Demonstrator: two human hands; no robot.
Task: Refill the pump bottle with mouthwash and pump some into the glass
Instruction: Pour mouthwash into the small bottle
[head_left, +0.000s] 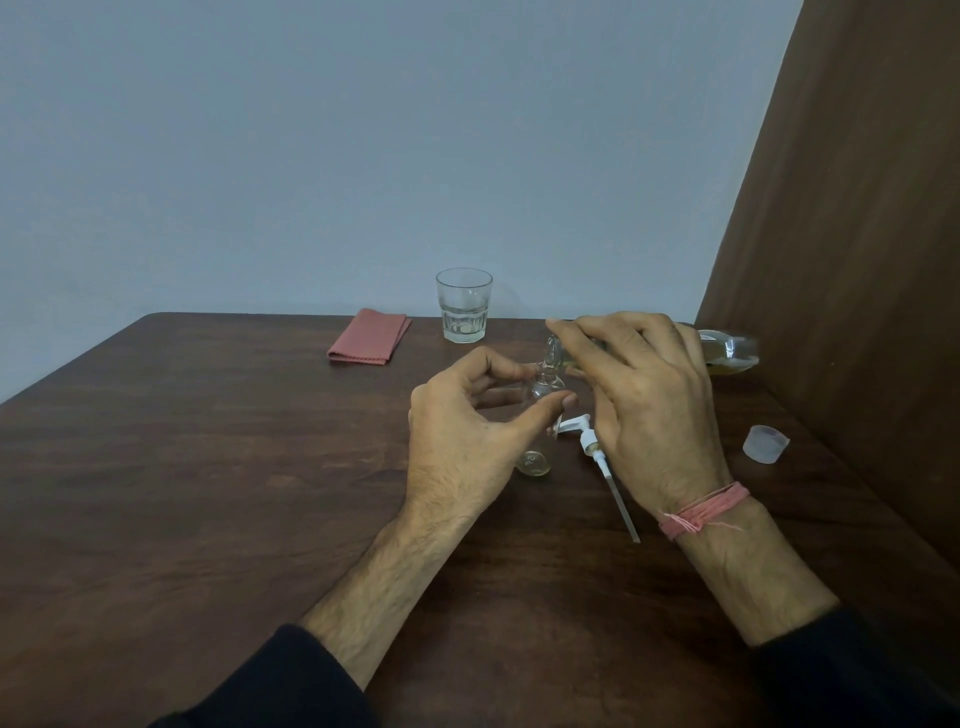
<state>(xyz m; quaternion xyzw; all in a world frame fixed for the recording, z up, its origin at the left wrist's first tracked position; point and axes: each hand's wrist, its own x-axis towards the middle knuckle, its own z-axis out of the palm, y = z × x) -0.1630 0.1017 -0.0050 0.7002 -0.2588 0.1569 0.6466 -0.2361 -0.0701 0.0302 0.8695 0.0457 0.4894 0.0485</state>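
A small clear pump bottle (536, 447) stands upright on the brown table (208, 467) with its top off. My left hand (467, 431) grips it between thumb and fingers. My right hand (649, 395) holds a clear mouthwash bottle (730, 353) with yellowish liquid, tipped on its side, its mouth right over the pump bottle's neck. The white pump head (597, 452) with its long tube lies flat on the table between my hands. An empty glass tumbler (464, 305) stands at the back edge of the table.
A folded pink cloth (370, 336) lies at the back, left of the glass. The mouthwash bottle's translucent cap (764, 443) lies on the table at the right, close to a brown wall panel (857, 260). A grey wall rises behind the table.
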